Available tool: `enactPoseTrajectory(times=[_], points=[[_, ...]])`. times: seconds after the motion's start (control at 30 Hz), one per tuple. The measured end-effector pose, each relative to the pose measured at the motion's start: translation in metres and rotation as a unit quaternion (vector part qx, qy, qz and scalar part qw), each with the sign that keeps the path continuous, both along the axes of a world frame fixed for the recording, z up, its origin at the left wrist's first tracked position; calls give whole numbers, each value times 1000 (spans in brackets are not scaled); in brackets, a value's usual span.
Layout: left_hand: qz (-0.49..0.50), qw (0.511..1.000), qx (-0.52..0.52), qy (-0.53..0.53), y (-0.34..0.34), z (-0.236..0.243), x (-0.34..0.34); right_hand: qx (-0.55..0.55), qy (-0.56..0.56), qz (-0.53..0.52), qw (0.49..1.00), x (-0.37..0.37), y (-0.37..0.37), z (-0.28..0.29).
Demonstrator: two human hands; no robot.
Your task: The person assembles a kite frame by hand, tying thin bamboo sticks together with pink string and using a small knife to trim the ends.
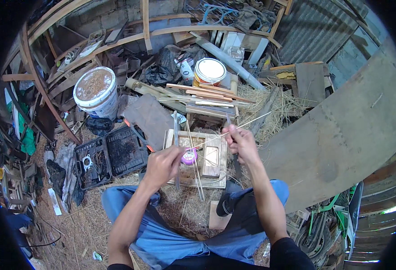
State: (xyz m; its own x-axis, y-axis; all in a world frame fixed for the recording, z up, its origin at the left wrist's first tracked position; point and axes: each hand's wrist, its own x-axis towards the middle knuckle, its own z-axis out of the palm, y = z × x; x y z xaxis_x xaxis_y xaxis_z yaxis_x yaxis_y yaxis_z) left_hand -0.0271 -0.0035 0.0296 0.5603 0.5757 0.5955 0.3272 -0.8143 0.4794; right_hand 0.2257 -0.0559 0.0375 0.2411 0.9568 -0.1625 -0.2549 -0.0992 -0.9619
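Okay, open toolbox [108,158] sat far left; left hand [161,165] pinched 1 thin strip [257,119], which slanted over the wooden box [212,183]; right hand [240,145] gripped the strip plus an apparent knife [237,166]. Likely step: shaving the strip. Next move called for steady tension, careful blade angle.

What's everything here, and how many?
Square wooden tray: one, tan, centre
Small round object: one, purple, on tray
Rectangular block: one, pale, on tray
Long thin strip: one, cream, held centre
Slim metal blade: one, grey, beside strip
Hinged plastic toolcase: one, black, left
Round plastic buckets: two, mostly white, back
Cut wooden sticks: several, brown, beyond tray
Large flat board: one, brownish, right
Jumbled clutter: uncountable, mixed, around
Denim-clad legs: two, blue, below
Left hand: one, bare, gripping strip
Right hand: one, bare, gripping blade
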Motion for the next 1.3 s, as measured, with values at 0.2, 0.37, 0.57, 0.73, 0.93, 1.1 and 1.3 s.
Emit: enactPoseTrajectory(times=[0.2,0.37,0.57,0.73,0.93,1.1,1.3], points=[[12,1000,-16,0,14,7,-21,6,-31,-63,998,48,-6,15],[53,995,-85,18,22,10,-34,59,-12,-224,973,84,-19,26],[54,981,-188,-15,14,-6,-5,-7,-65,-73,995,19,-18,14],[-28,979,-201,-22,1,-4,12,32,-9,86,996,-34,-3,-12],[-60,974,-221,4,9,7,0,17,-54,6,998,1,0,-5],[-21,973,-229,7,20,0,-27,52,9,-61,997,54,-7,15],[1,974,-213,78,27,6,-37,56,-39,-218,973,93,-24,24]])
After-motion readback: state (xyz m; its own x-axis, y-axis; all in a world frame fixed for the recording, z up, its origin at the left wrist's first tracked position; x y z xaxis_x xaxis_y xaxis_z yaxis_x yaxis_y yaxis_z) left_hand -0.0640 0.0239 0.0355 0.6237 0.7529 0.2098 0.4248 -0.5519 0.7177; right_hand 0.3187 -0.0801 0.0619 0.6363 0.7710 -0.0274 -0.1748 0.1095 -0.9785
